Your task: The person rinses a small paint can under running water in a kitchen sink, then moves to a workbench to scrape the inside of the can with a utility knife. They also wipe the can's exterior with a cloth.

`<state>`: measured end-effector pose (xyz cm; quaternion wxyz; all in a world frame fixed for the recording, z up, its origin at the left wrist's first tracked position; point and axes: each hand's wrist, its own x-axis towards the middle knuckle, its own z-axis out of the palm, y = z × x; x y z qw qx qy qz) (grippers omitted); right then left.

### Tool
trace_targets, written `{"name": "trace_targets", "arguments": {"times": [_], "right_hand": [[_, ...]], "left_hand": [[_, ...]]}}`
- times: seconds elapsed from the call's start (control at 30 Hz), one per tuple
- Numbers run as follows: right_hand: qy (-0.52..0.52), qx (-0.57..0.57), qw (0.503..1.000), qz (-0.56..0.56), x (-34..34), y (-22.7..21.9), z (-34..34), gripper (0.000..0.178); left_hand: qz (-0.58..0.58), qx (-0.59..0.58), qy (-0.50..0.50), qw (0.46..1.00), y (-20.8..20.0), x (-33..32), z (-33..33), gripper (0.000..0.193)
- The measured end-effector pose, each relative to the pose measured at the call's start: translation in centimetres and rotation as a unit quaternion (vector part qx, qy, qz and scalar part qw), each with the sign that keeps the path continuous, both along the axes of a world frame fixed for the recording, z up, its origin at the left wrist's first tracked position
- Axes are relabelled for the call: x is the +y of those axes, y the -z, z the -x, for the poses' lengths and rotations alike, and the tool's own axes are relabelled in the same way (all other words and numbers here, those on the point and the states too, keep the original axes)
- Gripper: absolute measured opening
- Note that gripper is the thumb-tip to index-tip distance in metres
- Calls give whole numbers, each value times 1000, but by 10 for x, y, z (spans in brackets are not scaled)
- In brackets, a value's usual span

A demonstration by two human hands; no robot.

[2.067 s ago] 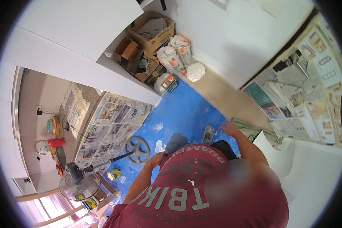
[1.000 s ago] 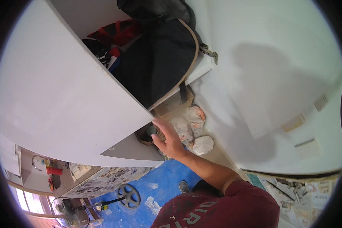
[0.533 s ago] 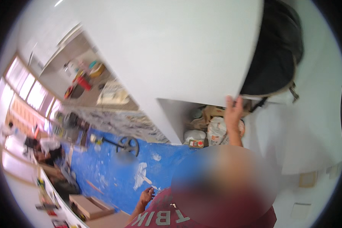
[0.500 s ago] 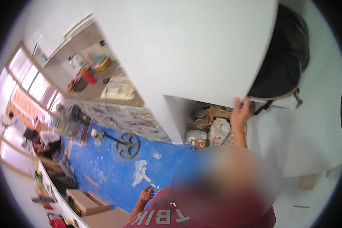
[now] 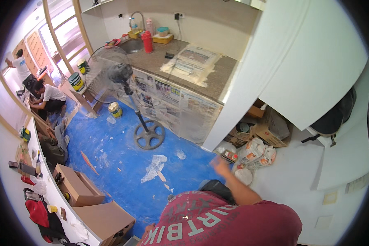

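Observation:
My right hand (image 5: 220, 167) reaches out over the floor, smeared by motion, in front of a rectangular tin with a red cap (image 5: 229, 156). Whether it touches the tin, and how its fingers lie, I cannot make out. Behind the tin, white plastic sacks (image 5: 253, 150) and cardboard boxes (image 5: 270, 130) fill a low opening under the white panel (image 5: 315, 78). Only a bit of my left hand (image 5: 149, 229) shows at the lower edge, beside my maroon shirt; its fingers are hidden. A dark rounded shape (image 5: 219, 189) lies beside my right forearm.
A stand fan (image 5: 149, 134) stands on the blue-covered floor (image 5: 119, 164). Beyond it runs a counter (image 5: 151, 61) with a sink and a red bottle (image 5: 147, 42). Cardboard-coloured boxes (image 5: 76, 186) stand left. Other people (image 5: 51, 96) work at far left. A black bag (image 5: 336, 112) hangs right.
My right hand has left the white panel's edge and moved down and left toward the tin. My left hand has drawn back mostly out of sight. The view has turned, showing more counter and floor.

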<state>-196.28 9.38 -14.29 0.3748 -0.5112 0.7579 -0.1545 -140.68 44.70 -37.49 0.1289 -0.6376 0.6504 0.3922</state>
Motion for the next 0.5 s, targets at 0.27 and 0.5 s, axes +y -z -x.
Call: {"name": "trace_targets", "arguments": {"times": [0.27, 0.5], "right_hand": [[-246, -82, 965, -30, -103, 21, -147, 59], [-262, 42, 963, -43, -267, 121, -193, 52]], "left_hand": [[102, 451, -529, 711, -221, -246, 12, 38], [309, 816, 83, 482, -579, -444, 22, 24]]}}
